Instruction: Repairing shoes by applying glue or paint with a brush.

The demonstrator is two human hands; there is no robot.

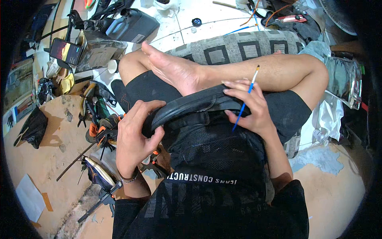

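Across my lap lies a black shoe (pixel 187 105), its long curved sole edge turned up and away from me. My left hand (pixel 137 131) is closed around its left end, thumb on the near side and fingers over the top. At the other end, my right hand (pixel 252 105) steadies the shoe with its fingertips and thumb. A thin paintbrush (pixel 241 109) with a blue handle is tucked between the right hand's fingers, bristles pointing up and away. The shoe's lower part blends into my black shirt (pixel 207 207), so its outline there is hard to tell.
Clamps (pixel 105 129) with orange tips and a dark sneaker (pixel 97 173) lie at my left. Beyond them stand a phone (pixel 65 51) and a grey jug (pixel 133 26). A patterned cushion (pixel 234 49) lies past my legs, near a red-handled cutter (pixel 291 18). A fan (pixel 338 16) is far right.
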